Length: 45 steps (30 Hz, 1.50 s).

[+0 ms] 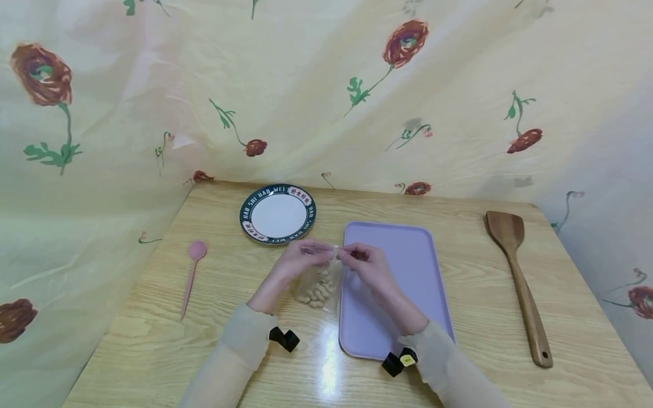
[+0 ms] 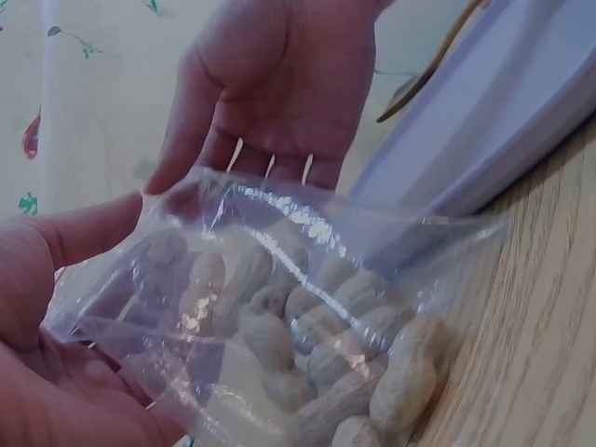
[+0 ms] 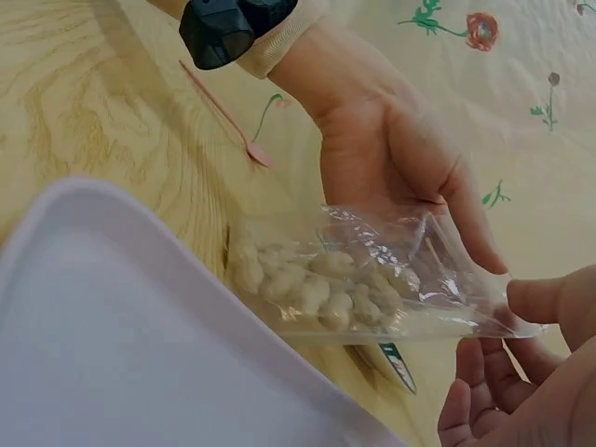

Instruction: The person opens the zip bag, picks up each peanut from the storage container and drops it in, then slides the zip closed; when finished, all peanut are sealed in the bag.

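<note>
A clear plastic bag (image 1: 332, 293) of unshelled peanuts (image 1: 319, 290) hangs upright between both hands, its lower part by the wooden table and the purple tray's left edge. My left hand (image 1: 295, 262) grips the bag's top edge on the left side. At the opposite end of that edge, my right hand (image 1: 371, 266) pinches the plastic between thumb and fingers. In the left wrist view the peanuts (image 2: 406, 372) lie bunched toward the bottom of the bag. The right wrist view has the right thumb and fingers (image 3: 535, 303) at the bag's corner.
The purple tray (image 1: 408, 255) lies partly under my right forearm. A white plate (image 1: 278, 215) with a dark lettered rim sits behind my left hand. At the left lies a pink spoon (image 1: 197, 250), and a wooden spatula (image 1: 515, 266) at the right. A flowered curtain borders the table's back.
</note>
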Each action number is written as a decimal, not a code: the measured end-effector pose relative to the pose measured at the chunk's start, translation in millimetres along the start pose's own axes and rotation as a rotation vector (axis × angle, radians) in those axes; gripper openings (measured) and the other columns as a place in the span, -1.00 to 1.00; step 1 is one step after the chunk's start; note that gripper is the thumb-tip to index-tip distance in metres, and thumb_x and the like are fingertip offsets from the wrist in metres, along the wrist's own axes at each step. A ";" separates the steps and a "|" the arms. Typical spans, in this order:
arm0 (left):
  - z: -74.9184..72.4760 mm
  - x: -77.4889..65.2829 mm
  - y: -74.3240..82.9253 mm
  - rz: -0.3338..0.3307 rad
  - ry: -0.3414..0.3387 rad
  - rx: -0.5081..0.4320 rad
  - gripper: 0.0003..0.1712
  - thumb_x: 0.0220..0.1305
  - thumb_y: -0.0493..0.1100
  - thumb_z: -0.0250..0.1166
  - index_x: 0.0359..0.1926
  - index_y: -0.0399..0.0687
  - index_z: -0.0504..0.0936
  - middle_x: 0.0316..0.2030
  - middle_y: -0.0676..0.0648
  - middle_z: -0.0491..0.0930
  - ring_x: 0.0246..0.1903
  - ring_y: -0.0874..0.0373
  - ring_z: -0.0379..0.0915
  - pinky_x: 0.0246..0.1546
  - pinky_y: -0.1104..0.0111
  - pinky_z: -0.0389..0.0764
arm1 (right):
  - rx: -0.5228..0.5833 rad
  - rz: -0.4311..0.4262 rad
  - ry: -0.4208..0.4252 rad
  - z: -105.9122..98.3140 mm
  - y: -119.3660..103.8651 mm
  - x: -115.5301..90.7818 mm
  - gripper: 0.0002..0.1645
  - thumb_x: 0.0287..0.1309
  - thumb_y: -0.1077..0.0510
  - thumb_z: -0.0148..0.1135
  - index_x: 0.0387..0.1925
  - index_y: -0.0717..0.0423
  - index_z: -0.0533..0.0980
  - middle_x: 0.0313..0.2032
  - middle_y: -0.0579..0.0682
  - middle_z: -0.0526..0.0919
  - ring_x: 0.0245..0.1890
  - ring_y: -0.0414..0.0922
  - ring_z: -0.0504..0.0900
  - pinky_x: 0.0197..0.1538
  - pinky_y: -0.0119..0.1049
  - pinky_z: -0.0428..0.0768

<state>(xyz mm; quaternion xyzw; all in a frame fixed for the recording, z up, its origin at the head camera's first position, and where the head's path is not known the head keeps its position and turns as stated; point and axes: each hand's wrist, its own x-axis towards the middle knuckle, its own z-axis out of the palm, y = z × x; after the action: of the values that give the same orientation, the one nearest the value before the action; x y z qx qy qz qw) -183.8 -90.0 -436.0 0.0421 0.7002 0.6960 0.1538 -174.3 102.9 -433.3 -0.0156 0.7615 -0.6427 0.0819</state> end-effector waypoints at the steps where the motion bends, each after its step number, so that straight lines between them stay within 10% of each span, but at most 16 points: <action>1: 1.0 0.2 -0.1 -0.004 0.009 -0.022 -0.65 0.26 -0.23 0.40 0.03 -0.30 0.65 -0.09 -0.18 0.71 -0.18 0.04 0.66 0.01 0.22 0.62 | 0.030 0.020 0.008 1.8 0.5 0.7 -0.75 0.27 0.20 0.32 -0.13 0.34 0.65 -0.36 -0.04 0.64 -0.32 -0.16 0.53 -0.22 -0.31 0.54; 20: 9.3 -1.1 -0.9 -0.055 0.146 -0.064 -0.71 0.23 -0.24 0.42 -0.06 -0.31 0.69 -0.18 -0.15 0.73 -0.23 0.13 0.63 -0.01 0.25 0.59 | 0.238 0.095 0.099 13.6 7.3 2.1 -0.85 0.28 0.22 0.31 -0.26 0.26 0.67 -0.43 -0.12 0.71 -0.36 -0.21 0.59 -0.17 -0.33 0.52; 45: 16.9 -5.4 -7.6 0.037 0.196 -0.038 -0.76 0.20 -0.30 0.41 -0.12 -0.32 0.72 -0.25 -0.18 0.74 -0.30 0.12 0.68 -0.14 0.32 0.66 | 0.210 0.054 0.174 24.4 13.0 -2.6 -0.82 0.29 0.28 0.27 -0.21 0.40 0.63 -0.44 -0.11 0.69 -0.38 -0.24 0.56 -0.21 -0.39 0.55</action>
<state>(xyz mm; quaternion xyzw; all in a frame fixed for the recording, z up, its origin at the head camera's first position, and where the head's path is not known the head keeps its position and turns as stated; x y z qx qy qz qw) -173.0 -75.4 -442.4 -0.0162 0.6975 0.7128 0.0722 -167.2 81.7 -449.8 0.0693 0.6945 -0.7153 0.0337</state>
